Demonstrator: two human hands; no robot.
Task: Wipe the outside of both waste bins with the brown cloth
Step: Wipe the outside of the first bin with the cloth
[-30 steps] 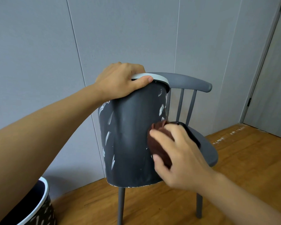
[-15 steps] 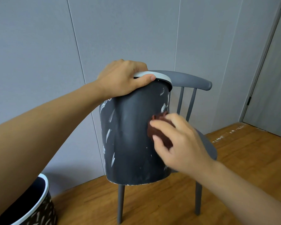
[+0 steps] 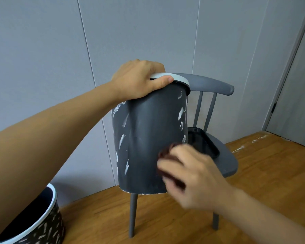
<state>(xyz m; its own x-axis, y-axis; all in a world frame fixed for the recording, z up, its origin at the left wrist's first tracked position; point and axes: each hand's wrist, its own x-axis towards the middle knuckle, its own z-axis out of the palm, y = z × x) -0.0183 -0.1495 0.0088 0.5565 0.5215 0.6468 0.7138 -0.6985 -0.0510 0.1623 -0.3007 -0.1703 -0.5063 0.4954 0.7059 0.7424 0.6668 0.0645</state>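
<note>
While left hand (image 3: 139,80) grips bin (image 3: 148,138) rim, right hand (image 3: 192,175) presses cloth (image 3: 165,153).

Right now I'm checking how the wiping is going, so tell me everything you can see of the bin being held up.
The held bin is a dark grey cylinder with white brush-like flecks and a white rim, plastic by the look of it. It is lifted in front of the grey chair, tilted, its top leaning away. The left hand grips its rim, thumb over the edge. The right hand presses the brown cloth against its lower right side.
</note>
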